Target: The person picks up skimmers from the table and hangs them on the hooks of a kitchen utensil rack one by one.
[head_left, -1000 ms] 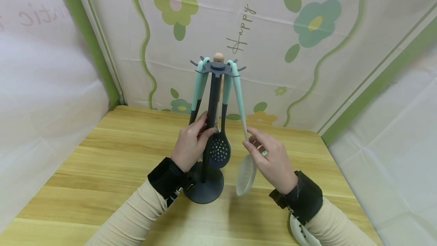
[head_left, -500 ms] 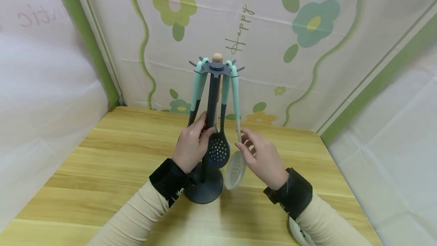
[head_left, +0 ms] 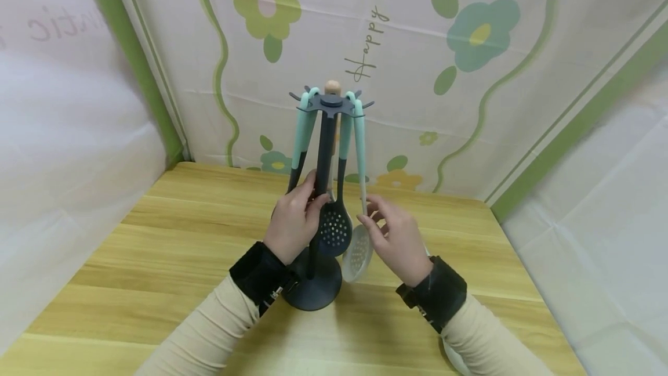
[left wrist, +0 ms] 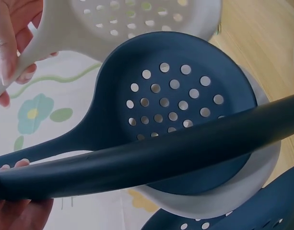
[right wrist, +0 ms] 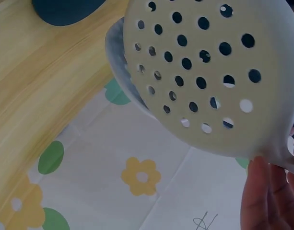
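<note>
My left hand (head_left: 292, 220) grips the dark pole (head_left: 326, 149) of a utensil stand, above its round base (head_left: 319, 292). My right hand (head_left: 399, 242) pinches the thin neck of a light grey skimmer (head_left: 358, 257), whose mint handle (head_left: 360, 138) hangs at the right of the rack (head_left: 331, 103). Between the hands hangs a dark blue skimmer (head_left: 336, 234), with another grey utensil head partly hidden behind it. The left wrist view has the dark skimmer (left wrist: 113, 103) behind the pole. Up close in the right wrist view, the grey skimmer (right wrist: 266, 120) shows its many holes.
More mint-handled utensils (head_left: 302, 132) hang on the rack's left side, and a wooden knob (head_left: 333, 87) rises behind its top. A white dish (head_left: 455, 358) is partly hidden by the right forearm. Printed cloth (head_left: 417, 103) stands behind the wooden table (head_left: 156, 260).
My right hand has moved left with the grey skimmer, which now hangs closer to the stand and shows more of its holed face. My left hand keeps its grip on the pole.
</note>
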{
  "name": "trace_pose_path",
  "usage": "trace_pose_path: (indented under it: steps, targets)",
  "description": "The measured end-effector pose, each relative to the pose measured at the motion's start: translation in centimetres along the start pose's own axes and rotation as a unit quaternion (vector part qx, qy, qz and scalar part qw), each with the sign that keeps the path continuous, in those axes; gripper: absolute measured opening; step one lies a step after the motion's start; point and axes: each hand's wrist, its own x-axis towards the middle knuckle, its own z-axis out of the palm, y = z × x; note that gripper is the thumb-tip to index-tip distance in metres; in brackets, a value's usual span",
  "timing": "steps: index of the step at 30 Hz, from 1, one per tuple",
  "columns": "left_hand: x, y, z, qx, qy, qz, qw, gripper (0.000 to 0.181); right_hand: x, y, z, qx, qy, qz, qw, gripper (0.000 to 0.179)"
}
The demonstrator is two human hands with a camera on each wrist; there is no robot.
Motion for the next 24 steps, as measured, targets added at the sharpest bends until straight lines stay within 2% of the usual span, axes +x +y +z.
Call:
trace_pose_path:
  steps: [14, 24]
  targets:
    - [0.0, 0.0, 0.2, 0.006, 0.009, 0.008, 0.9999, 0.031, -0.4, -0.2, 1.7, 0.021, 0.032, 0.003, 0.9993, 0.028]
    - [-0.1, -0.1, 0.3, 0.006, 0.016, 0.013, 0.9998, 0.031, -0.6, -0.2, 2.5, 0.029, 0.047, 0.023, 0.9982, 0.028]
